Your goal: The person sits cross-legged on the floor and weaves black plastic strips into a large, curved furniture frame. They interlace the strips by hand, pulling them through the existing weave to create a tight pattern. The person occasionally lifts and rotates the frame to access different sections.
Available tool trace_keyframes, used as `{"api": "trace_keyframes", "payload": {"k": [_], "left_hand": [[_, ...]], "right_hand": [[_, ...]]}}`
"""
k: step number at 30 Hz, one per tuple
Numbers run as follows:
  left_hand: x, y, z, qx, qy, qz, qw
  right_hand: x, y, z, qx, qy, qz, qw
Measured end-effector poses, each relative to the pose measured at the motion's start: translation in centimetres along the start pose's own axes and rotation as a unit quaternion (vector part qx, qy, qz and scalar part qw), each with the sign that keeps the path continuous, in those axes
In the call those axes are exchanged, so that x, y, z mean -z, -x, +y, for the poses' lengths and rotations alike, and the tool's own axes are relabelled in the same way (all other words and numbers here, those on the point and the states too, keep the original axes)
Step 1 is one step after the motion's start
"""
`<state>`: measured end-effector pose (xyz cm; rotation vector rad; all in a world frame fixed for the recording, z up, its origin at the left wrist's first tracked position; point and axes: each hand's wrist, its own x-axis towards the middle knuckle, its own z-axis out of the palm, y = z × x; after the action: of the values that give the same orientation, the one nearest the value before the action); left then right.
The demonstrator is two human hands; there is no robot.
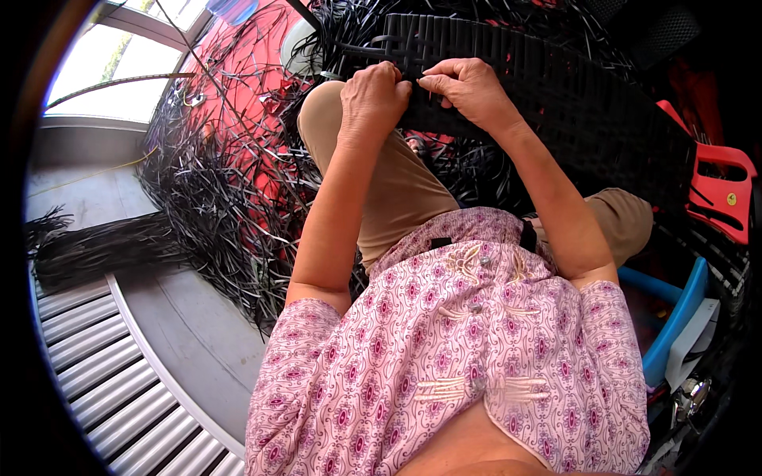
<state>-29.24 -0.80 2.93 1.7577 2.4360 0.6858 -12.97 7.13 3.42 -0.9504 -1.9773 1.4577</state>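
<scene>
A dark woven panel [556,103] of black flat strips lies across my knees, its upper edge running off to the right. At its left corner my left hand [376,99] is closed in a fist, the back of the hand hiding what it grips. Close beside it, a small gap away, my right hand [474,91] pinches thumb and forefinger together over the weave. Whatever sits between those fingertips is too small to make out. Loose black strips [361,49] stick out of the panel's corner just beyond my left hand.
Tangled black strips [230,198] cover the red sheet [258,59] on the left. A bundle of strips [103,250] lies near a roller conveyor [111,373]. On the right are a red plastic chair part [722,190] and a blue bin [683,321]. A pale round object [299,47] stands behind my knee.
</scene>
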Motion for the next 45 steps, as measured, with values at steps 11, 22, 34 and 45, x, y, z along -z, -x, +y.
{"api": "trace_keyframes", "payload": {"k": [11, 22, 34, 45], "left_hand": [[-0.2, -0.1, -1.5, 0.039, 0.167, -0.039, 0.984], [1.1, 0.5, -1.3, 0.044, 0.231, -0.081, 0.969], [2.1, -0.2, -4.3, 0.085, 0.283, -0.122, 0.947], [2.4, 0.7, -6.7, 0.122, 0.395, -0.026, 0.91]], "right_hand": [[-1.4, -0.6, -0.1, 0.033, 0.211, 0.036, 0.976], [-2.8, -1.3, 0.0, 0.084, 0.275, 0.038, 0.957], [-3.7, 0.3, -0.7, 0.177, 0.246, 0.103, 0.947], [0.8, 7.6, 4.0, 0.259, 0.426, 0.228, 0.836]]}}
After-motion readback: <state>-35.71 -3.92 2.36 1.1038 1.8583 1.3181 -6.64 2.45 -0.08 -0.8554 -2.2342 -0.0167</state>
